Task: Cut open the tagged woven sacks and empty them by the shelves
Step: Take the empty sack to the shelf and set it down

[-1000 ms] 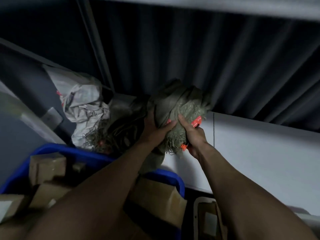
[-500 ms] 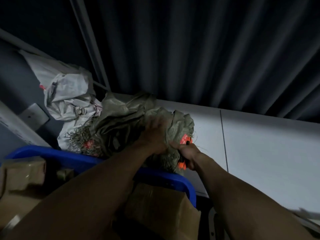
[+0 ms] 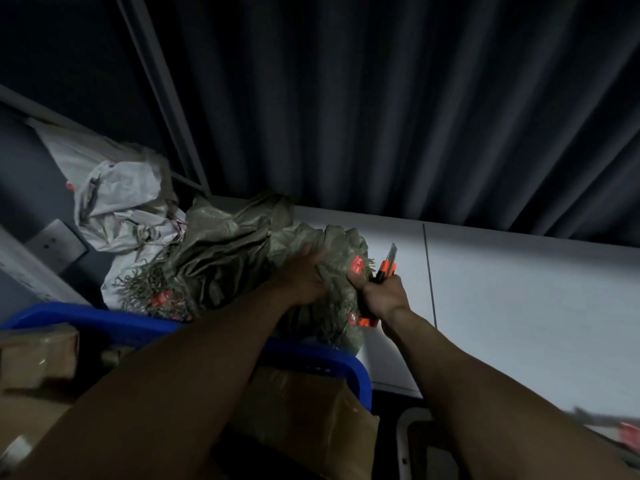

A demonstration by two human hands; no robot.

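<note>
Lying bunched against the far rim of a blue plastic crate, a crumpled olive-green woven sack is gripped by the left hand, whose fingers are curled into its fabric. A small red tag is seen on the sack just beside the right hand, which is closed round an orange-and-black utility knife with the blade pointed upward. A crumpled white woven sack is piled behind the green one, to the left. Brown cardboard boxes are held in the crate, and a dark pleated curtain is hung behind.
</note>
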